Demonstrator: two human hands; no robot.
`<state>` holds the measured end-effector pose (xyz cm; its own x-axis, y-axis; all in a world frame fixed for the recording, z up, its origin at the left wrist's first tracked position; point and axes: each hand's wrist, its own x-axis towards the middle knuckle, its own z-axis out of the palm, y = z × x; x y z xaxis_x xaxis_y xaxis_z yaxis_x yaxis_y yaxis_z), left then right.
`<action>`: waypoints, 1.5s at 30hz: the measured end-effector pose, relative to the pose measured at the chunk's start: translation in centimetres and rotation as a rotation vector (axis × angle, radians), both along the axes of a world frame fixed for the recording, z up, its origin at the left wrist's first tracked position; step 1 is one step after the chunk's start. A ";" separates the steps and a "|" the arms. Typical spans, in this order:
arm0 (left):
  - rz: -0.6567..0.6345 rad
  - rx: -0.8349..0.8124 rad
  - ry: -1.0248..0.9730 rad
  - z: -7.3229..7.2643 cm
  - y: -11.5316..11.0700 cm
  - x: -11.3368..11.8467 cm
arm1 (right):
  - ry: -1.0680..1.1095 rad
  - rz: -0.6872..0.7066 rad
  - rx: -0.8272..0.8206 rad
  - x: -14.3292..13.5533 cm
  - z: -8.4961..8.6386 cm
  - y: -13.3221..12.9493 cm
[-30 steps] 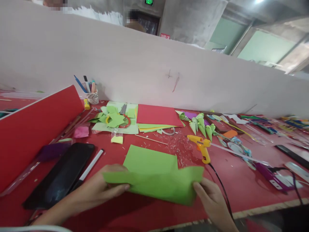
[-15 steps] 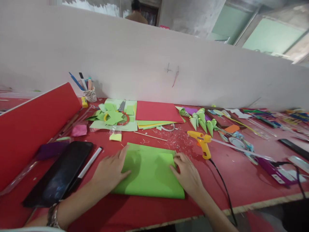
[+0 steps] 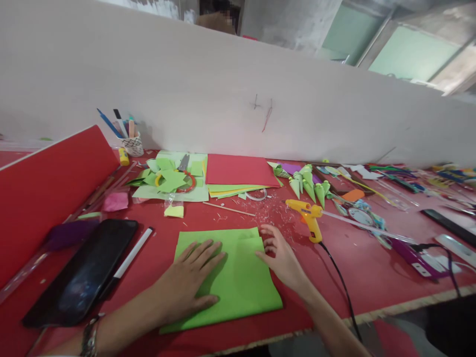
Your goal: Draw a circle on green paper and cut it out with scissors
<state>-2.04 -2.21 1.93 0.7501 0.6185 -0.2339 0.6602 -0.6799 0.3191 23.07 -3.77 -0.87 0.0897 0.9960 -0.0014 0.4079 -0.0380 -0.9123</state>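
A folded bright green sheet (image 3: 238, 277), paper or thin foam, lies in front of me on the red table. My left hand (image 3: 197, 277) is spread flat on its left half, palm down. At the sheet's upper right edge is my right hand (image 3: 278, 258), its fingers bent and its thumb apart from them, the thumb tip over the green edge. Nothing shows between those fingers. Just beyond my right hand rests a yellow glue gun (image 3: 307, 215) with a clear glue stick in its back.
A black phone (image 3: 84, 272) and a white marker (image 3: 133, 253) lie on the left. Behind the green sheet are scissors (image 3: 184, 163) among green scraps, a red sheet (image 3: 241, 170) and green paper cones (image 3: 307, 181). The glue gun's cable (image 3: 340, 277) runs toward the front edge.
My left hand has moved from the sheet's left edge onto its surface and flattened. The green sheet has turned slightly, its lower left corner closer to me. My right hand stays by the right edge.
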 end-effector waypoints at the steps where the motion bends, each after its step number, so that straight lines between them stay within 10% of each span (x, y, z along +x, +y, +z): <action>1: 0.007 0.006 -0.003 -0.2 -0.1 0.0 | 0.079 0.027 -0.045 0.0 0.0 0.1; 12: 0.299 0.216 -0.287 2.3 2.6 1.1 | 0.132 0.205 -0.036 -1.4 4.1 0.5; 17: 0.318 -0.161 -0.375 3.0 4.8 2.4 | -0.001 0.340 0.090 -2.5 6.5 1.3; 24: 0.588 -0.282 -0.577 2.8 6.2 0.2 | 0.054 0.140 0.231 0.6 5.4 3.4; 30: 0.868 -0.327 -0.977 3.1 5.3 -0.5 | 0.473 0.282 -0.115 -0.8 4.0 2.0; 45: 0.766 -0.502 -1.192 2.8 3.3 1.9 | 0.437 -0.055 -0.095 -4.6 5.0 2.3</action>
